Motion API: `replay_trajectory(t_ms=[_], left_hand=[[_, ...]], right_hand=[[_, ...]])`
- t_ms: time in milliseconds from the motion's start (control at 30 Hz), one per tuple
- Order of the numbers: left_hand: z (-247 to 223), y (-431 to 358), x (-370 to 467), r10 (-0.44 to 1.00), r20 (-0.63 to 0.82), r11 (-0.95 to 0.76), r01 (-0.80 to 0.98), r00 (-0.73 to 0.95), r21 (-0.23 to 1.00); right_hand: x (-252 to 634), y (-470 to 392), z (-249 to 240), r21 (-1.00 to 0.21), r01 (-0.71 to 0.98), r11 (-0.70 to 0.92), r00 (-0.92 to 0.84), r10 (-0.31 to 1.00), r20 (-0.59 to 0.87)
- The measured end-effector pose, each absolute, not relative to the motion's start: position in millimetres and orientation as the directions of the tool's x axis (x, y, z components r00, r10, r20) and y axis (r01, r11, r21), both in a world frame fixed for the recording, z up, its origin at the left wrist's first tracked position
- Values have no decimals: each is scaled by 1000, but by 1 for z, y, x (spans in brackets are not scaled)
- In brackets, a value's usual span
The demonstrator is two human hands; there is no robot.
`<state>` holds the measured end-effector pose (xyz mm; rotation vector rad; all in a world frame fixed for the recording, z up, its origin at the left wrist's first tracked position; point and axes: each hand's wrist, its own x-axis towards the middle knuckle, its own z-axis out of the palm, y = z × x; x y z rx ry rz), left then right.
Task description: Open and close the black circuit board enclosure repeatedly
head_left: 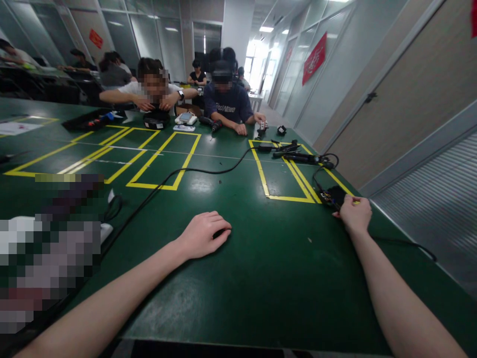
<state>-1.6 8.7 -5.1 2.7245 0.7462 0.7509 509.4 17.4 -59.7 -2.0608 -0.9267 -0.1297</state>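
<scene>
My left hand (206,233) rests on the green table (261,278), its fingers curled loosely together, with nothing seen in it. At the right, near the table's edge, my right hand (356,214) pinches the near side of a small black device (334,196) with bits of wiring on it. A thin cable runs from this device up to a black stand-like tool (301,157). Beside that tool, a black cable (208,172) with a small box curves across the table toward the lower left.
Yellow tape (177,178) marks rectangles on the table. Across it sit two people, near a power drill (213,124), a white device (185,119) and a black tray (87,121). Blurred items lie at the lower left. A wall stands at the right.
</scene>
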Motion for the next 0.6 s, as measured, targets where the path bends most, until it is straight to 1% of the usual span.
replay_trajectory(t_ms=[67, 133, 233, 333, 400, 533, 600], left_hand=[[-5, 9, -2, 525, 416, -847, 413, 742, 334], [-4, 9, -2, 527, 414, -846, 412, 743, 338], [-4, 9, -2, 527, 416, -845, 409, 741, 343], [-4, 9, -2, 528, 414, -845, 409, 742, 345], [-5, 10, -2, 527, 411, -845, 407, 743, 347], [-4, 10, -2, 525, 413, -846, 403, 744, 350], [-4, 10, -2, 524, 412, -846, 402, 746, 350]], right_hand=[[508, 18, -60, -729, 570, -378, 782, 520, 343], [505, 19, -59, -769, 523, -366, 801, 519, 298], [499, 19, -55, -793, 491, -361, 805, 536, 254], [492, 15, -47, -786, 495, -370, 802, 542, 251], [486, 12, -40, -755, 542, -370, 782, 550, 292], [473, 8, -28, -616, 699, -363, 691, 565, 451], [469, 8, -25, -586, 728, -355, 669, 555, 495]])
